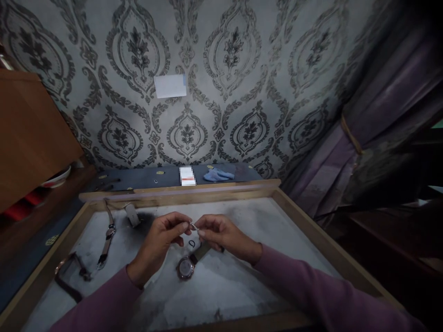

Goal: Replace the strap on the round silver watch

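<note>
My left hand (164, 237) and my right hand (226, 237) meet over the middle of a wooden-framed tray. Their fingertips pinch a small, thin, shiny piece (194, 226) between them; it is too small to tell its kind. Just below lies a small dark loop (191, 243) on the pale surface. A round-cased wristwatch (186, 267) rests face up nearer to me. Its dark strap (201, 252) runs up to the right, partly under my right hand.
The tray's wooden rim (308, 235) surrounds the work surface. At left lie a thin wristwatch (110, 231), a dark-strapped one (65, 276) and a grey block-like object (132, 215). Behind the rim are a blue cloth (218, 174) and a small white box (187, 176). A curtain (346, 143) hangs at right.
</note>
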`<state>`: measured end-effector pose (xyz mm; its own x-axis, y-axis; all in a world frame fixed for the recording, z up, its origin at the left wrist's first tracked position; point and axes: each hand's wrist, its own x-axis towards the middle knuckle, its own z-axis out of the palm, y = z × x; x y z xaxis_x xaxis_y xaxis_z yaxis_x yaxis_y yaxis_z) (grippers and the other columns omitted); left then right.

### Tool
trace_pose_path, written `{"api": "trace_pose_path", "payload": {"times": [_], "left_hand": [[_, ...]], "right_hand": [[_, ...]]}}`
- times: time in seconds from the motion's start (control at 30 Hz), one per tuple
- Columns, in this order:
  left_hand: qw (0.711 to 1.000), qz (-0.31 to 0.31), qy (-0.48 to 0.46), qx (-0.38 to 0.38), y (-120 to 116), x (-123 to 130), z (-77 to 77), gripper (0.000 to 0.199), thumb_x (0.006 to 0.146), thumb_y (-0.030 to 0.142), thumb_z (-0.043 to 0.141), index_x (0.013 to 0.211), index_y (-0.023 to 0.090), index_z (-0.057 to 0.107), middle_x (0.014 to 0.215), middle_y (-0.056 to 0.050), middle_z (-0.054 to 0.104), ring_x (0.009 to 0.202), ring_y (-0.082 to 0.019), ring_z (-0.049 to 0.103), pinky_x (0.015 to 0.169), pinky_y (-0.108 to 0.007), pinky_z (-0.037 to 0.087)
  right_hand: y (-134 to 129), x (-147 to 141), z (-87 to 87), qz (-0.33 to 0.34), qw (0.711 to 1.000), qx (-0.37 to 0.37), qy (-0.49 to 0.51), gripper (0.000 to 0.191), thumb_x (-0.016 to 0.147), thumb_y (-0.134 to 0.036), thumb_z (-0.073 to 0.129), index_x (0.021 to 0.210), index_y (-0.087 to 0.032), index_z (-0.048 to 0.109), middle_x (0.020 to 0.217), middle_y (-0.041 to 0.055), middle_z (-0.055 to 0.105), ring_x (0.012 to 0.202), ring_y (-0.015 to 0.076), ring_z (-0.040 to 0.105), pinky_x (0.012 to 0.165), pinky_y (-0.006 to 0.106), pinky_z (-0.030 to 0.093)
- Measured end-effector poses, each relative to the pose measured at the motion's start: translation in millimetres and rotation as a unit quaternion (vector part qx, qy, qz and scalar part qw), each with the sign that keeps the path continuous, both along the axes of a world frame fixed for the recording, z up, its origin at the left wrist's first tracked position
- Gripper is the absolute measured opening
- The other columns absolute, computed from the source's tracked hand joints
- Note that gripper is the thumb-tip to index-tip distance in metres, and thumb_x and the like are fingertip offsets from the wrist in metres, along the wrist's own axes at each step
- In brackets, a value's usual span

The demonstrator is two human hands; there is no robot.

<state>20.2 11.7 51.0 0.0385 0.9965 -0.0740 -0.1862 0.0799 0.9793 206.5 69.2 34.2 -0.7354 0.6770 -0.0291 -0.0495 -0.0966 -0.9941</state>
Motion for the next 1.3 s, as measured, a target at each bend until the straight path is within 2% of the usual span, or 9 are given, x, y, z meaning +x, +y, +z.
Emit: {"api": "trace_pose_path", "payload": {"times": [0.4, 0.5, 0.57, 0.67, 0.8, 1.0, 1.07, 1.17, 1.3], "left_hand": [[0.999, 0.019, 0.025, -0.008, 1.6, -0.1, -1.3, 0.027, 0.071, 0.039, 0.072, 0.08, 0.014, 0.068, 0.074, -0.005, 0.065, 0.069, -0.016, 0.058, 0.051, -0.021, 0.039], [0.993, 0.014, 0.114, -0.001, 2.6, -5.0, -3.5, 0.028, 0.076, 0.043, 0.064, 0.085, 0.016, 0.063, 0.078, -0.004, 0.063, 0.068, -0.017, 0.058, 0.051, -0.022, 0.039], [0.969, -0.058, 0.238, 0.02, 0.3, -7.7, -6.0, 0.024, 0.08, 0.04, 0.059, 0.08, 0.017, 0.061, 0.073, -0.003, 0.061, 0.065, -0.017, 0.056, 0.052, -0.024, 0.038], [0.888, -0.166, 0.427, 0.048, -8.3, -7.5, -7.9, 0.015, 0.08, 0.034, 0.058, 0.077, 0.019, 0.06, 0.071, -0.001, 0.06, 0.068, -0.018, 0.055, 0.059, -0.027, 0.036], [0.794, -0.225, 0.561, 0.069, -19.8, -1.4, -4.6, 0.017, 0.074, 0.03, 0.063, 0.085, 0.021, 0.055, 0.087, -0.001, 0.06, 0.079, -0.021, 0.055, 0.066, -0.03, 0.035], [0.751, -0.246, 0.61, 0.057, -22.2, 3.5, -2.8, 0.011, 0.071, 0.022, 0.055, 0.078, 0.021, 0.047, 0.087, -0.003, 0.058, 0.077, -0.022, 0.053, 0.065, -0.031, 0.033], [0.756, -0.242, 0.606, 0.056, -22.7, 3.1, -4.1, 0.011, 0.07, 0.021, 0.055, 0.077, 0.021, 0.047, 0.085, -0.003, 0.057, 0.075, -0.021, 0.053, 0.063, -0.031, 0.032], [0.773, -0.233, 0.587, 0.065, -23.1, 1.6, -5.5, 0.012, 0.069, 0.021, 0.056, 0.077, 0.022, 0.047, 0.086, -0.003, 0.057, 0.078, -0.022, 0.053, 0.064, -0.03, 0.034], [0.81, -0.248, 0.529, 0.051, -18.8, -2.4, -5.8, 0.011, 0.072, 0.02, 0.056, 0.077, 0.022, 0.047, 0.081, 0.0, 0.06, 0.075, -0.019, 0.055, 0.064, -0.029, 0.034]], "right_hand": [[-1.5, 0.5, 4.8, 0.0, 0.999, 0.026, -0.019, 0.033, 0.074, -0.044, 0.073, 0.085, -0.015, 0.061, 0.056, -0.0067, 0.052, 0.038, 0.0029, 0.035, 0.035, 0.016, 0.024], [4.6, 4.2, 4.5, -0.034, 0.999, 0.033, -0.02, 0.032, 0.075, -0.044, 0.072, 0.086, -0.015, 0.061, 0.058, -0.006, 0.053, 0.04, 0.0032, 0.035, 0.037, 0.017, 0.023], [11.3, 8.4, 4.1, -0.078, 0.996, 0.042, -0.02, 0.032, 0.075, -0.043, 0.071, 0.086, -0.015, 0.059, 0.064, -0.0042, 0.056, 0.043, 0.0037, 0.036, 0.039, 0.017, 0.024], [21.7, 15.5, 1.5, -0.132, 0.988, 0.078, -0.034, 0.031, 0.075, -0.042, 0.068, 0.086, -0.016, 0.056, 0.067, -0.0037, 0.055, 0.044, 0.0044, 0.033, 0.04, 0.018, 0.024], [27.0, 22.6, -4.5, -0.134, 0.985, 0.097, -0.049, 0.027, 0.077, -0.042, 0.064, 0.084, -0.017, 0.054, 0.066, -0.0031, 0.054, 0.05, 0.0073, 0.038, 0.045, 0.02, 0.028], [14.8, 25.2, -4.5, -0.084, 0.98, 0.163, -0.075, 0.022, 0.082, -0.034, 0.061, 0.072, -0.018, 0.05, 0.065, -0.0022, 0.052, 0.062, 0.0117, 0.045, 0.058, 0.024, 0.035], [7.9, 24.7, -3.8, -0.05, 0.959, 0.253, -0.119, 0.018, 0.087, -0.029, 0.056, 0.074, -0.018, 0.051, 0.069, -0.0002, 0.054, 0.064, 0.0132, 0.046, 0.061, 0.025, 0.036], [-1.3, 23.1, -4.7, 0.008, 0.874, 0.442, -0.2, 0.011, 0.092, -0.021, 0.047, 0.083, -0.017, 0.053, 0.081, 0.0059, 0.06, 0.076, 0.0182, 0.052, 0.069, 0.03, 0.04], [-5.9, 22.1, -5.4, 0.039, 0.823, 0.518, -0.229, 0.009, 0.095, -0.018, 0.045, 0.095, -0.016, 0.054, 0.09, 0.0093, 0.064, 0.086, 0.0208, 0.056, 0.076, 0.032, 0.044]]}}
